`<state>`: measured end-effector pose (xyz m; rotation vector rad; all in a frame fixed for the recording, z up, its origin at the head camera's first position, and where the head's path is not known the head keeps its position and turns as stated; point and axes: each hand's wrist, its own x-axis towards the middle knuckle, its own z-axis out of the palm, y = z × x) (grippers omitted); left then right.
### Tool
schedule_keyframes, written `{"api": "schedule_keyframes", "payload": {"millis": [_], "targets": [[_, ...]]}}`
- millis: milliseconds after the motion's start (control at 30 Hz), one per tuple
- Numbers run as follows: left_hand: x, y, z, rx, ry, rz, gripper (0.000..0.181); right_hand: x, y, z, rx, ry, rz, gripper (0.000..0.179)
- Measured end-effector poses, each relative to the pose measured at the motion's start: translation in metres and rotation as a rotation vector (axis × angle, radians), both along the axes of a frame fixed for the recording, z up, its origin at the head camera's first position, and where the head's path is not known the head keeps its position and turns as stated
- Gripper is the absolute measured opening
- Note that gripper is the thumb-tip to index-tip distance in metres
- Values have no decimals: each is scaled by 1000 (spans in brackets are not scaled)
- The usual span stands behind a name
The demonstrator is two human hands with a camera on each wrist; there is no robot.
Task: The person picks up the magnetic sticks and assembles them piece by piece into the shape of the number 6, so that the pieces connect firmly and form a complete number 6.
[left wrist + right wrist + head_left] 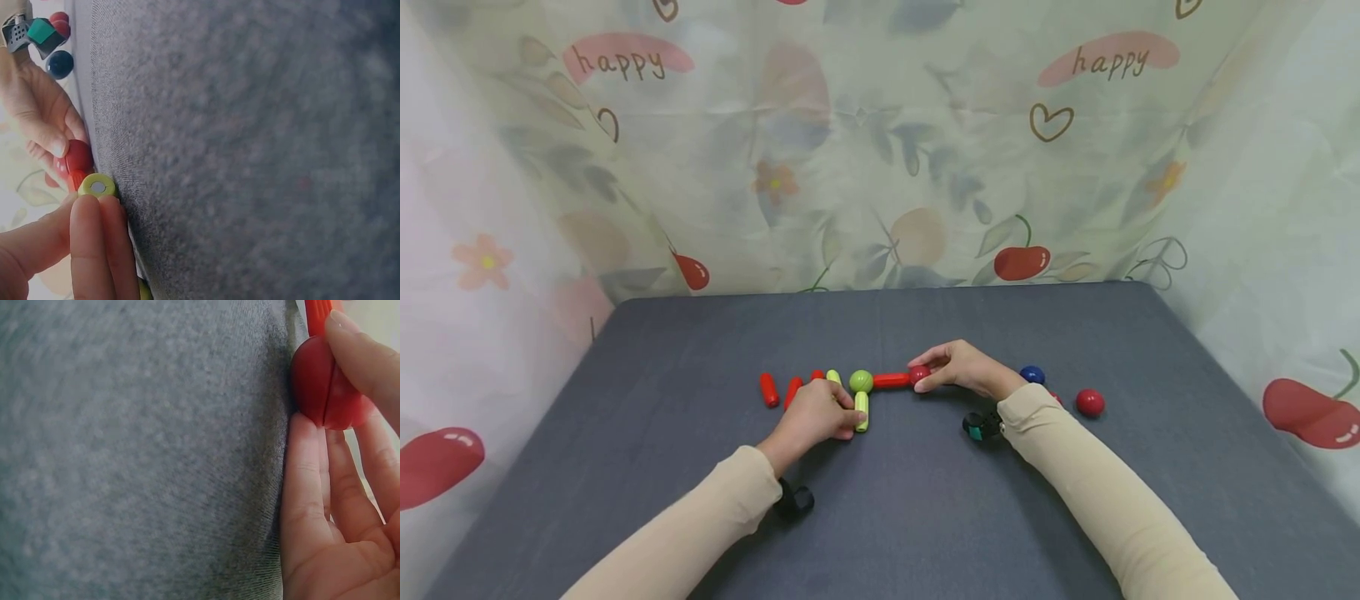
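My left hand (pixel 814 417) pinches a yellow-green rod (pixel 862 414) between thumb and fingers. The left wrist view shows the rod's near end (pixel 99 187) with a grey round disc set in it. At its far end the rod meets a green ball (pixel 861 381). From that ball a red rod (pixel 891 381) runs right to a red ball (pixel 920 374). My right hand (pixel 962 367) grips this red ball, thumb on one side and fingers on the other. In the right wrist view the ball (pixel 322 384) shows a seam, and the red rod (pixel 317 315) adjoins it.
Left of the joined pieces lie several loose rods, among them a red rod (pixel 768 389) and a yellow-green rod (pixel 832 376). Beyond my right forearm are a blue ball (pixel 1032 374) and another red ball (pixel 1090 403). Dark grey cloth (pixel 880 517) covers the table.
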<state>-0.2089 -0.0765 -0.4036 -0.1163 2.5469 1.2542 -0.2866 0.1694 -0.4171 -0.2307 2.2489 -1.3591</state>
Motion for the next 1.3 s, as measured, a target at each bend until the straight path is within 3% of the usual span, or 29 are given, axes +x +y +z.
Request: {"api": "schedule_keyframes", "payload": {"millis": [333,600,900,1300], "targets": [[1,2,0,13,3,-10,22,3,2,2,-9,15,11,44],[2,1,2,9,1,-11,21,6,-3,10,66,85,57,42],[1,0,1,23,-3,-20,20,14,-1,44,135,166,147,54],[1,-3,2,5,3,-19,20,35,47,95,172,286,43,52]]}}
